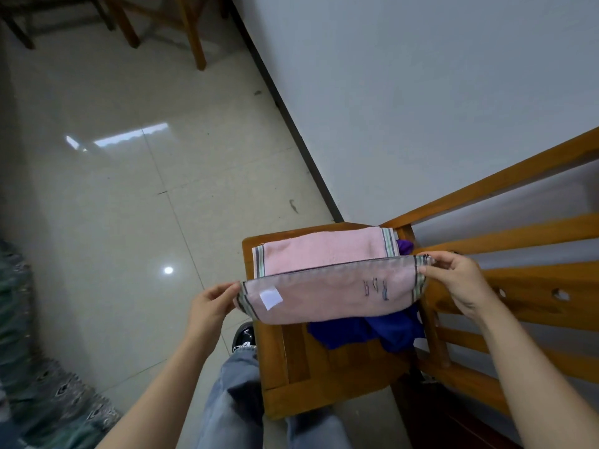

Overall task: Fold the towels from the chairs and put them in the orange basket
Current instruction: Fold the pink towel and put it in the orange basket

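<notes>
Head view: my left hand [212, 304] pinches one striped end of the pink towel [327, 286], my right hand [453, 280] pinches the other. The towel hangs doubled over the wooden chair [291, 361], above a blue cloth [366, 332].

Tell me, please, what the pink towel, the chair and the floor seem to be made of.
The pink towel: soft woven cloth, probably cotton terry, matte; it sags and folds, with striped woven ends. The chair: wood, orange-brown with a slight varnish sheen; grain and joints show. The floor: glazed tile, likely ceramic; thin joint lines and sharp light reflections.
</notes>
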{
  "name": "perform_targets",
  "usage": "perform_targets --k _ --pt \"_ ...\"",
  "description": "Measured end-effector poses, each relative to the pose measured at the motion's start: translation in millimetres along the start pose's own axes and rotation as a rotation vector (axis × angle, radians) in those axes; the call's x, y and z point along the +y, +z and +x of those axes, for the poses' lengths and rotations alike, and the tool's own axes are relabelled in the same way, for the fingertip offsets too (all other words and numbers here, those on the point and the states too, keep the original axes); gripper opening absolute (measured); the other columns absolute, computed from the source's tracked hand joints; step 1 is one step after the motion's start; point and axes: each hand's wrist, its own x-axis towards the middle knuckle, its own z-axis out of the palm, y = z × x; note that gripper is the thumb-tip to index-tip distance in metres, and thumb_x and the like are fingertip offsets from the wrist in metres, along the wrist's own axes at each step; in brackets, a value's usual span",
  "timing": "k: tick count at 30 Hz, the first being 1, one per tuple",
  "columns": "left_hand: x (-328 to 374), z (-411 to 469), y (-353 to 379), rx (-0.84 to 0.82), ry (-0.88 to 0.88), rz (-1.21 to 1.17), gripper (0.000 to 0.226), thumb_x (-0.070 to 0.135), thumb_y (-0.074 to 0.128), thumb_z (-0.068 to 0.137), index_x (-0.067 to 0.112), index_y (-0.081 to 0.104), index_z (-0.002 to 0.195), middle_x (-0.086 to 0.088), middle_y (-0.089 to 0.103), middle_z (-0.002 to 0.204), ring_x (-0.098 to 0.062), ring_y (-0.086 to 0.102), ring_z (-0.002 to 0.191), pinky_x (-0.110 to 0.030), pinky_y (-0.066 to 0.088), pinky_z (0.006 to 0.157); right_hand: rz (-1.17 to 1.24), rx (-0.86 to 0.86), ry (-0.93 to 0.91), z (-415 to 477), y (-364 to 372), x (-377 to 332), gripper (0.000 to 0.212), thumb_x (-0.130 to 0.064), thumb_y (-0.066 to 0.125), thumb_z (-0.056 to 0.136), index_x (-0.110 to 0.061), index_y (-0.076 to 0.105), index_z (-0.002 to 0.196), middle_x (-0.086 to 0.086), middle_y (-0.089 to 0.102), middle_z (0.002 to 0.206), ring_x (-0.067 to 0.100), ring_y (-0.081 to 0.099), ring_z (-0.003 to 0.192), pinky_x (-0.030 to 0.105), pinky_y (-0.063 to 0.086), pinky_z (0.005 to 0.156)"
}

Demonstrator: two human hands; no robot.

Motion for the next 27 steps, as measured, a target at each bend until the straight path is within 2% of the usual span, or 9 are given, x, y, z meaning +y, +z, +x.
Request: perform_targets --k 3,5,7,9,12,14,20,22,27 --pt "2.3 8.0 11.2 0.022 -0.051 -0.182 0.011 0.012 0.056 0.090 0.006 0.066 0.091 -0.012 0.066 0.084 -0.022 0.061 0.079 -0.028 0.050 0.072 0.086 0.105 -0.044 8.3 16.4 2.7 0.020 0.002 0.051 0.089 -0.017 0.057 0.093 -0.002 0.061 0.089 0.009 0.059 0.084 0.010 0.052 0.058" --pt "3.2 12.4 18.3 0.008 -0.045 -0.201 0.014 0.014 0.054 0.091 0.008 0.065 0.098 -0.010 0.066 0.090 -0.022 0.062 0.085 -0.030 0.051 0.075 0.048 0.186 -0.085 14.5 25.7 6.8 0.014 -0.003 0.046 0.094 -0.013 0.050 0.102 -0.004 0.057 0.088 0.005 0.056 0.081 0.008 0.049 0.055" --pt "6.1 17.9 25.7 0.000 -0.024 -0.176 0.012 0.016 0.053 0.092 0.014 0.064 0.097 -0.009 0.066 0.093 -0.021 0.063 0.087 -0.031 0.052 0.075 -0.060 0.282 -0.129 23.5 32.4 11.5 0.015 -0.008 0.044 0.096 -0.012 0.047 0.110 -0.003 0.055 0.089 0.006 0.054 0.080 0.010 0.046 0.056" --pt "11.2 23.3 31.1 0.037 0.016 -0.112 0.011 0.016 0.054 0.092 0.017 0.064 0.093 -0.007 0.067 0.091 -0.021 0.063 0.084 -0.030 0.053 0.070 -0.141 0.353 -0.160 31.4 36.8 14.3 0.019 -0.012 0.044 0.097 -0.008 0.047 0.115 0.003 0.054 0.095 0.015 0.054 0.084 0.016 0.043 0.061" --pt "19.3 33.5 34.8 0.112 0.100 -0.017 0.010 0.014 0.057 0.090 0.015 0.065 0.096 -0.002 0.067 0.086 -0.016 0.063 0.077 -0.023 0.052 0.062 -0.212 0.428 -0.190 43.7 43.7 16.2 0.023 -0.014 0.043 0.097 -0.003 0.047 0.117 0.008 0.051 0.096 0.019 0.050 0.087 0.017 0.039 0.061" --pt "23.3 41.7 37.2 0.164 0.146 0.008 0.011 0.012 0.059 0.089 0.013 0.066 0.097 0.002 0.066 0.085 -0.011 0.062 0.077 -0.019 0.051 0.063 -0.236 0.463 -0.199 52.1 48.6 15.8 0.025 -0.015 0.042 0.098 -0.001 0.046 0.118 0.008 0.051 0.095 0.019 0.049 0.086 0.017 0.037 0.060" --pt "17.0 68.0 49.6 0.391 0.247 0.239 0.019 0.017 0.057 0.091 0.009 0.068 0.105 0.001 0.064 0.092 -0.012 0.058 0.084 -0.015 0.043 0.070 -0.360 0.438 -0.178 85.1 62.3 21.2 0.025 -0.018 0.041 0.098 -0.004 0.047 0.119 0.008 0.054 0.093 0.022 0.050 0.082 0.028 0.036 0.067" --pt "16.1 77.4 55.1 0.391 0.243 0.265 0.020 0.017 0.056 0.091 0.009 0.068 0.105 0.001 0.064 0.094 -0.013 0.057 0.087 -0.021 0.042 0.076 -0.435 0.418 -0.153 97.3 62.9 25.7 0.024 -0.019 0.040 0.099 -0.005 0.048 0.116 0.011 0.057 0.093 0.024 0.050 0.079 0.028 0.035 0.065" --pt "16.4 110.2 69.3 0.371 0.195 0.328 0.025 0.019 0.056 0.092 0.007 0.065 0.111 -0.005 0.066 0.104 -0.015 0.059 0.096 -0.025 0.043 0.085 -0.592 0.396 -0.020 125.0 63.5 38.8 0.023 -0.025 0.037 0.100 -0.008 0.046 0.112 0.022 0.061 0.105 0.033 0.054 0.086 0.030 0.032 0.063"
